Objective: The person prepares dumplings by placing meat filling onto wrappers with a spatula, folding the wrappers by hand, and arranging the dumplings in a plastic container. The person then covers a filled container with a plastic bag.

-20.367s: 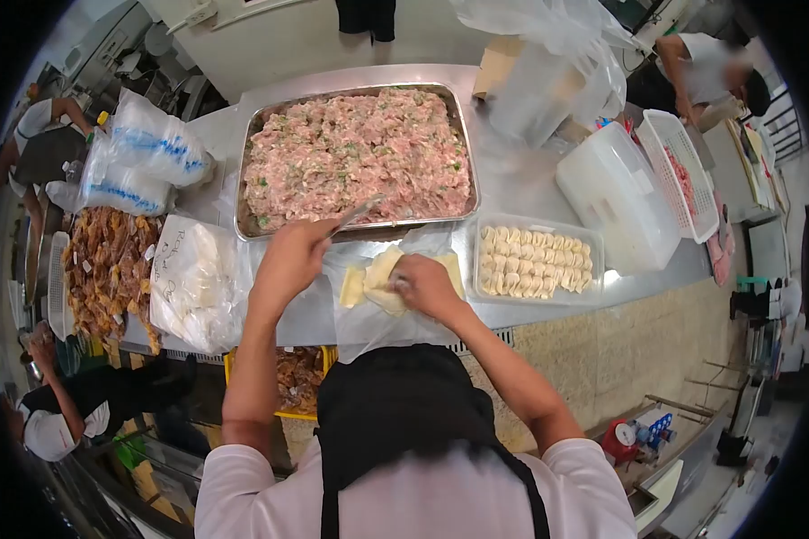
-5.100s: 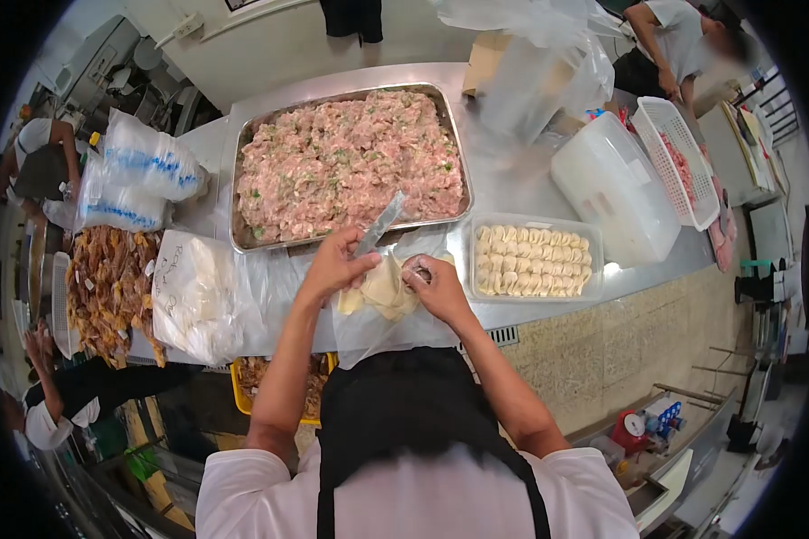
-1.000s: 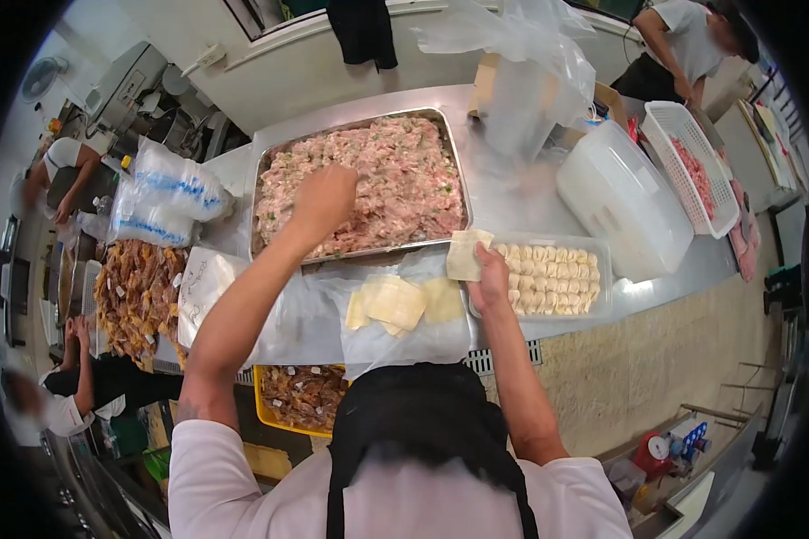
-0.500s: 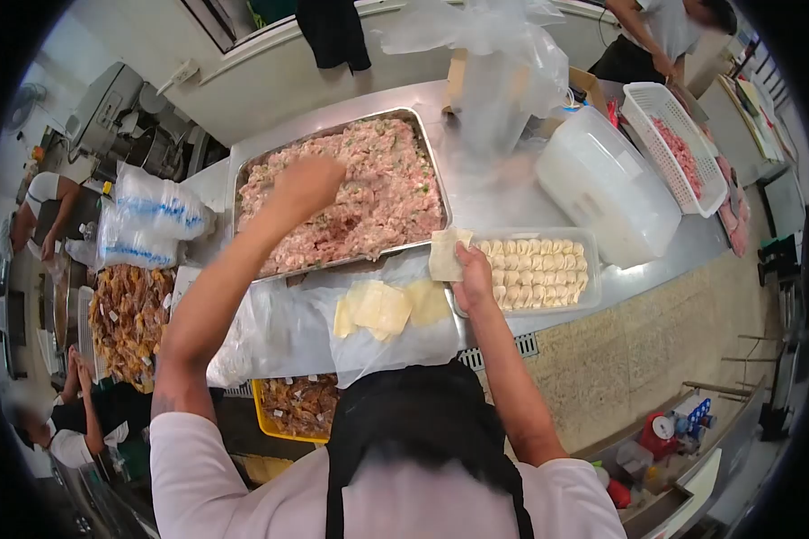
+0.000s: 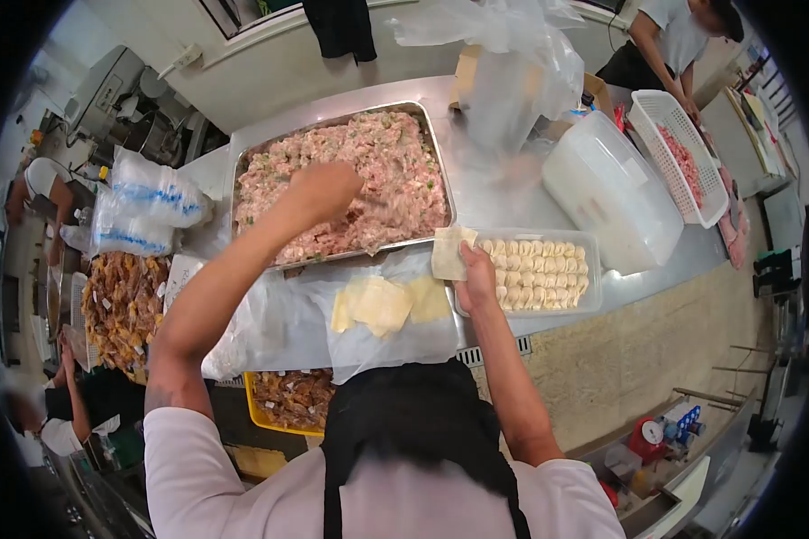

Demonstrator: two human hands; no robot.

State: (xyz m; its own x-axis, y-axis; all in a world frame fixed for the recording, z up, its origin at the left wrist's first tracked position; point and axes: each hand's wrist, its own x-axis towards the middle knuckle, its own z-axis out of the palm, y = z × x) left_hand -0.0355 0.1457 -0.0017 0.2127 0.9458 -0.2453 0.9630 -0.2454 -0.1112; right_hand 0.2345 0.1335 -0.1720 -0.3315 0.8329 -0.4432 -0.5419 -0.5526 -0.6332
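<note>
My left hand (image 5: 325, 192) is closed in a fist over a large metal tray (image 5: 452, 184) of minced meat (image 5: 360, 148) with green flecks. Whatever it grips is too blurred and small to name; it points down into the meat. In my right hand (image 5: 478, 274) a square dumpling wrapper (image 5: 449, 252) is pinched between thumb and fingers. That hand is at the left side of a clear plastic box (image 5: 595, 269) with rows of folded dumplings (image 5: 539, 269). Between my arms, a stack of pale wrappers (image 5: 382, 305) rests on a plastic sheet (image 5: 413, 355).
A translucent bin (image 5: 611, 198) and a white basket (image 5: 710, 193) of meat stand to the right. Plastic bags (image 5: 512, 81) and a cardboard box (image 5: 466, 72) are at the back. Bagged packs (image 5: 148, 211) sit left. Other people work at both sides.
My left hand has moved slightly right and down over the meat. My right hand still holds the wrapper in nearly the same place. The view has shifted slightly.
</note>
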